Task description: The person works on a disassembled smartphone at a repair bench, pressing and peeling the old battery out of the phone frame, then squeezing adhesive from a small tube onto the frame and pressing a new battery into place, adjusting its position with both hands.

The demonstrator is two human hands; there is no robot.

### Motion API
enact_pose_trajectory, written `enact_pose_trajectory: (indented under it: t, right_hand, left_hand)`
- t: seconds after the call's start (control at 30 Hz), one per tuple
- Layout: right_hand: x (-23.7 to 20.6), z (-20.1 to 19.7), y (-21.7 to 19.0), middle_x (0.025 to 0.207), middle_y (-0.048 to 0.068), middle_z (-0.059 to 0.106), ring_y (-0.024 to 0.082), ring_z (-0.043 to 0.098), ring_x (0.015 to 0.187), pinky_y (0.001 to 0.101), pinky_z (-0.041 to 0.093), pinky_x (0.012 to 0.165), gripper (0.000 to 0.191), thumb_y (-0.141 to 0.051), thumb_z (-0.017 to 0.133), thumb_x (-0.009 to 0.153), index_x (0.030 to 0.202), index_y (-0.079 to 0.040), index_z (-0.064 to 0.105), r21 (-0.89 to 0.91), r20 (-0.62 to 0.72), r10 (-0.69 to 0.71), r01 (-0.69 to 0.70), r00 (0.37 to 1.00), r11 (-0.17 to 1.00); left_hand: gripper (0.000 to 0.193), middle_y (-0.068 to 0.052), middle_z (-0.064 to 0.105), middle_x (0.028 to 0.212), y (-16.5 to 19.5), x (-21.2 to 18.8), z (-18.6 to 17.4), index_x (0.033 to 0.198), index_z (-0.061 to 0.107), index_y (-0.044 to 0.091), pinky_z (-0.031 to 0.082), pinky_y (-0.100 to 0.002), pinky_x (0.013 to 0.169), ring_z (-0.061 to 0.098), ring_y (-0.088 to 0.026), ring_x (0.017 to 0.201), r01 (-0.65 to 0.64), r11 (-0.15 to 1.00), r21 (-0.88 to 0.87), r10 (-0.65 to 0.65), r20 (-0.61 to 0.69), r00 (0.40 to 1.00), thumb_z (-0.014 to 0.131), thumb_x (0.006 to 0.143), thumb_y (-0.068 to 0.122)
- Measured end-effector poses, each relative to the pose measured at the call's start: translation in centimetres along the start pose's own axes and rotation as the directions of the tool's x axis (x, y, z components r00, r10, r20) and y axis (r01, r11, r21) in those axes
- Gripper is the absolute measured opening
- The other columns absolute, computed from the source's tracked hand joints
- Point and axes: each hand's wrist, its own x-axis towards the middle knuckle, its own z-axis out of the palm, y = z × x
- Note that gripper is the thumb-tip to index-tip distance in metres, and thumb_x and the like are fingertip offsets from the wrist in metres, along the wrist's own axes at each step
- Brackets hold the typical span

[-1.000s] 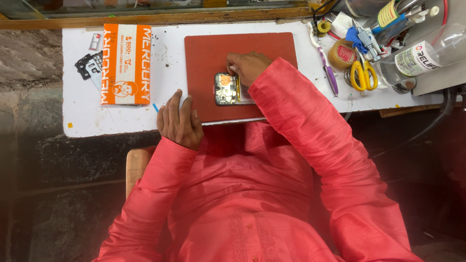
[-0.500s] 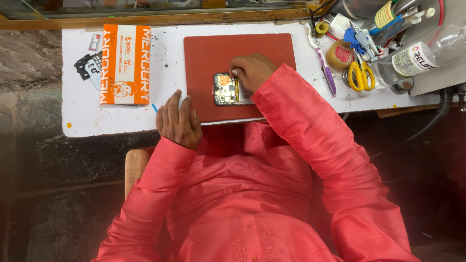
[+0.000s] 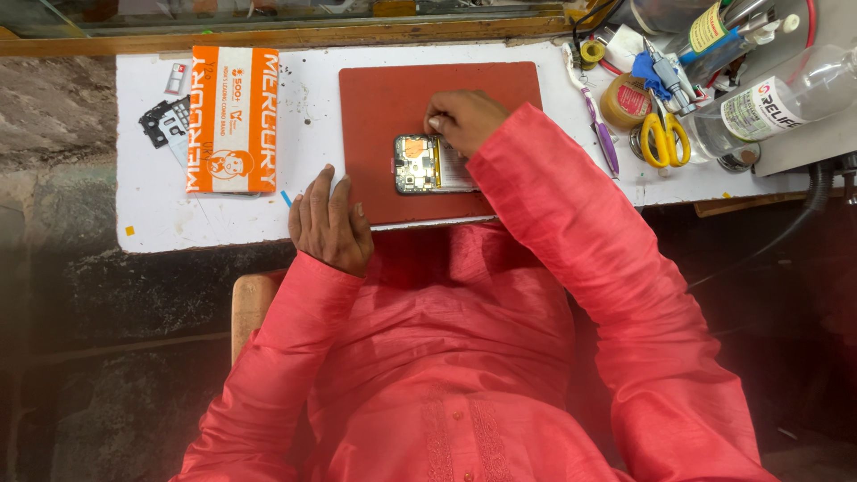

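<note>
An opened phone [image 3: 427,164], back cover off, lies on a red mat [image 3: 393,98] at upper centre. It looks light, stiff and fragile inside; its edges seem the safest hold. The right hand [image 3: 462,120] rests fingertips on its top edge; whether its grip pinches anything is hidden. The left hand [image 3: 330,223] lies flat, grip open, on the white surface [image 3: 178,223]. Yellow scissors [image 3: 662,140] sit upper right.
</note>
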Motion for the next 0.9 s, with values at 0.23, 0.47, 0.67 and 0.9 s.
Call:
enact_pose_trajectory:
  t: [0.23, 0.47, 0.67, 0.9]
  right_hand:
    - [-5.2, -1.6, 4.3, 0.103, 0.013, 0.068, 0.026, 0.070, 0.091, 0.0380, 0.057, 0.079, 0.019, -0.012, 0.075, 0.089, 0.104, -0.002, 0.071, -0.206, -0.222, -0.449, 0.408, 0.866, 0.889]
    - [-4.3, -0.7, 5.9, 0.109, 0.008, 0.071, 0.031, 0.067, 0.104, 0.0421, 0.054, 0.092, 0.012, -0.006, 0.072, 0.087, 0.099, -0.004, 0.074, -0.445, -0.140, -0.572, 0.464, 0.808, 0.766]
    - [-4.0, 0.0, 5.7, 0.106, 0.010, 0.069, 0.033, 0.065, 0.103, 0.0430, 0.054, 0.090, 0.007, -0.004, 0.070, 0.086, 0.092, -0.004, 0.072, -0.627, -0.109, -0.587, 0.403, 0.802, 0.667]
    - [-4.1, 0.2, 5.1, 0.106, 0.014, 0.065, 0.035, 0.064, 0.101, 0.0445, 0.054, 0.088, 0.012, -0.005, 0.071, 0.087, 0.098, -0.001, 0.068, -0.621, -0.162, -0.678, 0.460, 0.717, 0.635]
  left_hand:
    - [0.025, -0.019, 0.062, 0.138, 0.8, 0.4, -0.5, 0.124, 0.066, 0.005, 0.043, -0.054, 0.110, 0.063, -0.034, 0.126, 0.027, 1.000, -0.013, -0.026, 0.005, 1.000, 0.060, 0.102, 0.016]
    - [0.051, -0.016, 0.053, 0.148, 5.4, 2.6, 0.3, 0.132, 0.061, 0.008, 0.035, -0.055, 0.119, 0.053, -0.035, 0.136, 0.023, 0.942, -0.333, 0.047, 0.202, 0.978, 0.081, 0.090, 0.028]
    - [0.084, -0.015, 0.050, 0.151, 4.4, 6.9, 2.4, 0.147, 0.045, 0.010, 0.024, -0.060, 0.119, 0.044, -0.035, 0.142, 0.027, 0.926, -0.376, 0.112, 0.343, 0.933, 0.086, 0.079, 0.035]
    - [0.092, -0.012, 0.053, 0.151, 3.1, 7.4, 4.5, 0.153, 0.040, 0.015, 0.026, -0.055, 0.122, 0.044, -0.034, 0.144, 0.038, 0.881, -0.471, 0.208, 0.459, 0.864, 0.088, 0.078, 0.036]
